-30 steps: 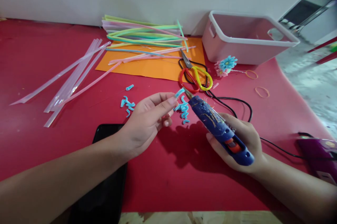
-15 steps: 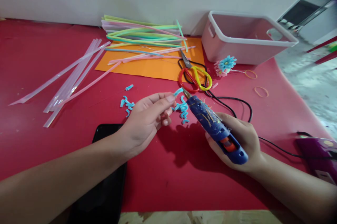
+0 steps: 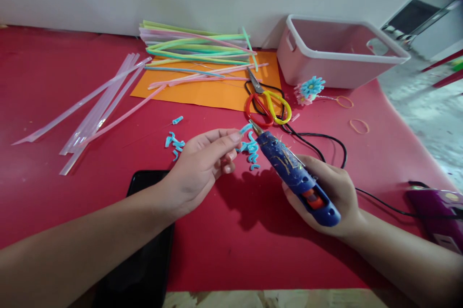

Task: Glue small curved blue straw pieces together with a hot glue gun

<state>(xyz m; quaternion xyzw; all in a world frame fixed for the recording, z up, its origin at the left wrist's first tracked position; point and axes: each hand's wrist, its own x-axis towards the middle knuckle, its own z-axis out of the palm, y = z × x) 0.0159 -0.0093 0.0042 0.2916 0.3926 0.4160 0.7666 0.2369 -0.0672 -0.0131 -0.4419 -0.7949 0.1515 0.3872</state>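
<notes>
Between the thumb and forefinger of my left hand [image 3: 206, 163] is a short light-blue strip [image 3: 246, 128], its free end pointing right. My right hand [image 3: 333, 192] is wrapped round a blue glue gun [image 3: 289, 168] with an orange part showing in its body. The gun's metal nozzle is at the strip's free end; whether they touch I cannot tell. Curled light-blue pieces [image 3: 252, 151] lie on the table just beyond my left fingertips, and more blue pieces [image 3: 174, 141] lie left of that hand. A small blue piece [image 3: 177, 120] on a thin wire sits farther back.
Scissors [image 3: 267, 100] with red and yellow handles lie by an orange sheet [image 3: 188, 95] under coloured pipe cleaners [image 3: 198, 49]. Right are a pink basket [image 3: 325, 66], a blue flower [image 3: 313, 87], a black cord [image 3: 321, 136] and a purple box [image 3: 434, 211]. Clear strips [image 3: 104, 105] and a black phone-like slab [image 3: 144, 250] lie left.
The glue gun's nozzle has shifted very slightly left and up along the blue strip's end. Both hands otherwise keep nearly the same place, and the things on the table have not moved.
</notes>
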